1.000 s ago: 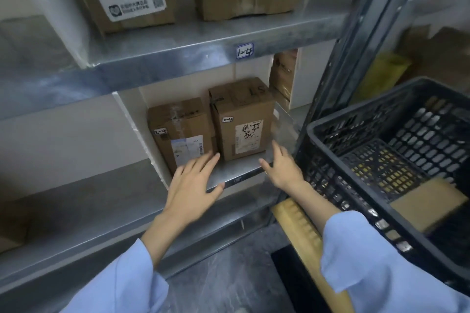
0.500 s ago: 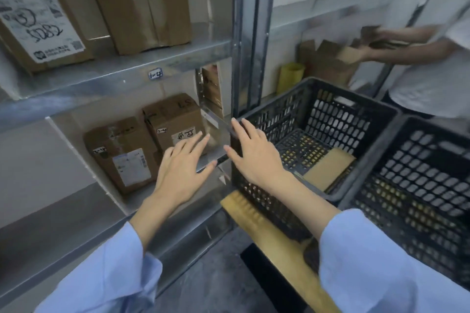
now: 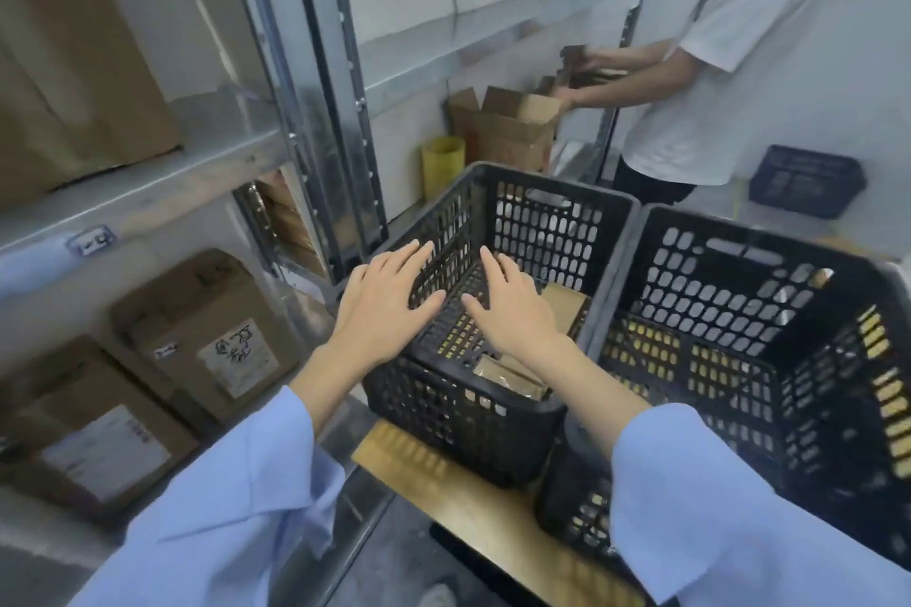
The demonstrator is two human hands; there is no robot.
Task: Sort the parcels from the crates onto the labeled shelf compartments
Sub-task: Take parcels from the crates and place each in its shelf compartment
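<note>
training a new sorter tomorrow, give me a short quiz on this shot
1. The left hand and right hand are above: A) the left crate B) a conveyor C) a weighing scale
2. True or false: either hand grips a parcel.
3. What lies inside the left crate?
Key: 1 A; 2 false; 3 flat brown parcels

Loose light-blue sleeves point(image 3: 222, 522), wide cuffs point(image 3: 655, 434)
</note>
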